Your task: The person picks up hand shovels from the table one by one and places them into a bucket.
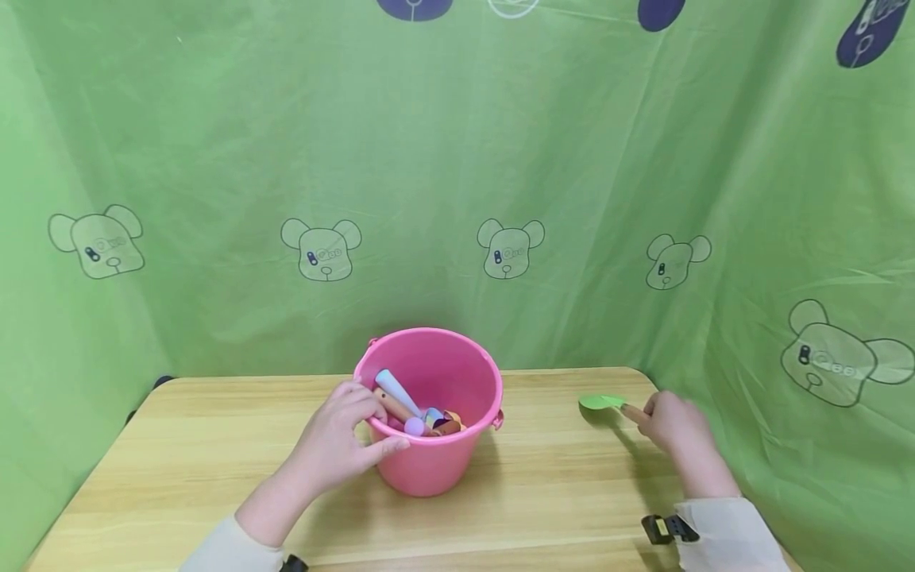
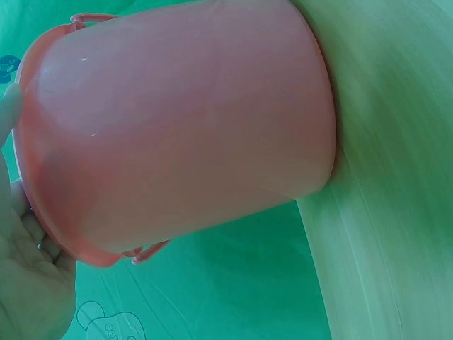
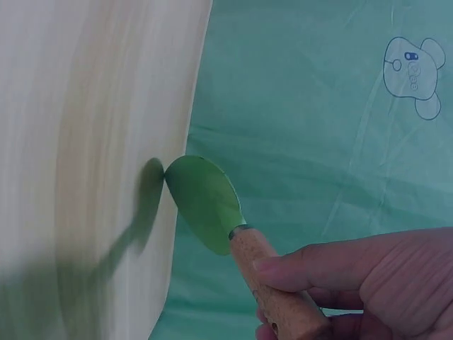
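Note:
A pink bucket (image 1: 432, 469) stands upright on the wooden table, several small things inside it. My left hand (image 1: 341, 435) grips its near left rim, fingers over the edge and thumb along the outside. In the left wrist view the bucket (image 2: 191, 127) fills most of the picture, with the hand (image 2: 32, 276) at its rim. Off to the right, my right hand (image 1: 675, 425) holds a small garden trowel (image 1: 602, 402) by its wooden handle (image 3: 272, 283). The green blade (image 3: 205, 202) points away from the hand, its tip close over the table.
Within the bucket lie a light blue tapered piece (image 1: 399, 392), a wooden handle (image 1: 394, 405) and a purple ball-shaped end (image 1: 415, 427). Green curtains (image 1: 429, 159) with bear drawings hang behind and beside the wooden table (image 1: 550, 508). The bucket's handle lug (image 1: 498, 419) juts out rightward.

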`<move>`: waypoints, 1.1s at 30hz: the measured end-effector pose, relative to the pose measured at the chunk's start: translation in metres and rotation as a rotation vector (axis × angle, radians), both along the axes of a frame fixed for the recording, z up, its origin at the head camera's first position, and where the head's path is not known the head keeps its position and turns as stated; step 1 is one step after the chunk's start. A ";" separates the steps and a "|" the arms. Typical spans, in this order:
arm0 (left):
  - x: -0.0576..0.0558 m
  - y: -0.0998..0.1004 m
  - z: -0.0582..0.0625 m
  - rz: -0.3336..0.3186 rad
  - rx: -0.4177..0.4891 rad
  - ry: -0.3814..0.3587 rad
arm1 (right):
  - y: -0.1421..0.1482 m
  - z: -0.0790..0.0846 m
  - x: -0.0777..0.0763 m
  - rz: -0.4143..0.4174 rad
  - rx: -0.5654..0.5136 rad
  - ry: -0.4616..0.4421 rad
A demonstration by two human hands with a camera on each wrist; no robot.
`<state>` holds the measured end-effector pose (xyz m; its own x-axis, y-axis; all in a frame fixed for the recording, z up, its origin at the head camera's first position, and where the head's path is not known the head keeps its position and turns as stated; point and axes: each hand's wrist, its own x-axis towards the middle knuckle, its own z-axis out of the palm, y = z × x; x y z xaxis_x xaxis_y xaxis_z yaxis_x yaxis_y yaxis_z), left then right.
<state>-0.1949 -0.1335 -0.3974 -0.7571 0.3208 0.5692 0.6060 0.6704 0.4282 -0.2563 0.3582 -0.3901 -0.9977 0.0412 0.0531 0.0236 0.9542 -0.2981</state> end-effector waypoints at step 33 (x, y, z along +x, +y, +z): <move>-0.001 0.000 -0.001 -0.018 0.002 0.015 | -0.033 0.035 -0.009 0.007 0.070 0.043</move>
